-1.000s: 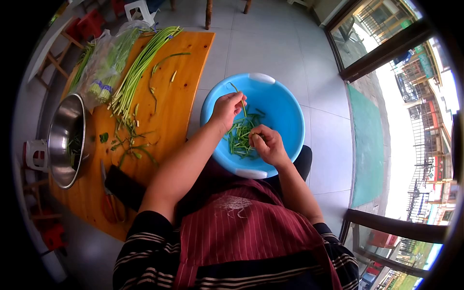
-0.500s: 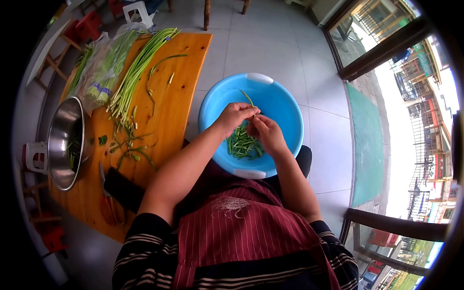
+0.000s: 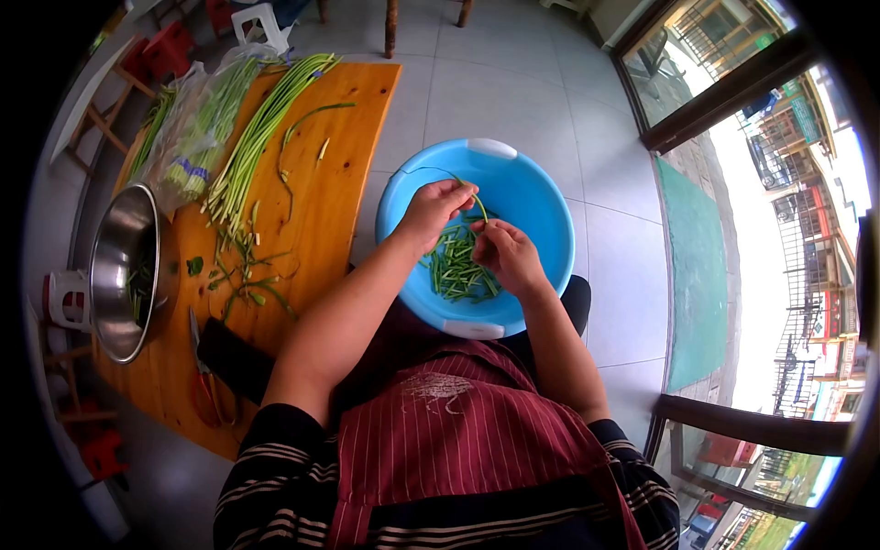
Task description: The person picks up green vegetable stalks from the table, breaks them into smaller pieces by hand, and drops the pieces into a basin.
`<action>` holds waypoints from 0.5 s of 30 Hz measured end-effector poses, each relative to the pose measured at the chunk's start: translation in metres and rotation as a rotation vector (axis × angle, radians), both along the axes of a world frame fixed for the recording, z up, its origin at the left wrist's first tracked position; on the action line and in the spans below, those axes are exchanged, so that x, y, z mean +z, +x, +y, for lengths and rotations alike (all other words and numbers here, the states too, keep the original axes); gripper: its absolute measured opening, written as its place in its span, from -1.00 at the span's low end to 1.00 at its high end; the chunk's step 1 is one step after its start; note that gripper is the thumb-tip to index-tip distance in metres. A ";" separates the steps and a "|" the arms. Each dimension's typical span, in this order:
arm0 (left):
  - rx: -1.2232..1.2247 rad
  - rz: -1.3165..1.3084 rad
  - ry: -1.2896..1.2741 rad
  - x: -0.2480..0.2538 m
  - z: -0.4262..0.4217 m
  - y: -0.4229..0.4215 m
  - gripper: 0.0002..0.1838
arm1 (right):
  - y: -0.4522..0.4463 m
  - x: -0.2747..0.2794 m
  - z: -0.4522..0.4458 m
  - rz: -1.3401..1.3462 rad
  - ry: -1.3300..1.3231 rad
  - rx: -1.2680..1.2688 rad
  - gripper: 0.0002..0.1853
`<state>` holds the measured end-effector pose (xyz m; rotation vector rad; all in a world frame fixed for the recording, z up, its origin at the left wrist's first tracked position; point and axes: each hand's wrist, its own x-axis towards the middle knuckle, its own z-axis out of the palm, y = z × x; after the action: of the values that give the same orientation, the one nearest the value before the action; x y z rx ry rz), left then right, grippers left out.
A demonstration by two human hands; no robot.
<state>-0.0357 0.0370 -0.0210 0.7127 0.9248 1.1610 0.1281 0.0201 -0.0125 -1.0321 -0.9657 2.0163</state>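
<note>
green stem [image 3: 482, 208] in both hands [image 3: 440, 213]

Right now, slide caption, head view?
Left hand and right hand hold a stem over green pieces in a blue basin.

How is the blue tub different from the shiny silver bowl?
The blue tub is blue with pale patches on its rim; the silver bowl is plain shiny metal.
The tub is below the left hand and the right hand, while the bowl sits on the wooden table, away from both.
The tub looks bigger in this picture than the bowl.
Both are round, with green pieces inside.
</note>
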 end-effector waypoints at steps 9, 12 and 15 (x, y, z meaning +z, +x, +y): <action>0.051 0.735 0.542 0.008 -0.016 0.020 -0.93 | 0.004 -0.039 0.015 -0.428 0.233 -0.048 -0.77; 0.086 1.033 1.036 0.007 -0.018 0.023 -0.92 | -0.001 -0.040 0.013 -0.263 0.145 -0.146 -0.79; 0.126 1.013 1.120 0.013 -0.019 0.023 -0.91 | -0.003 -0.026 0.008 -0.151 0.044 -0.208 -0.80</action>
<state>-0.0128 0.0185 -0.0081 2.3164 1.0765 1.4011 0.1252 0.0280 -0.0386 -1.2218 -0.9341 1.7609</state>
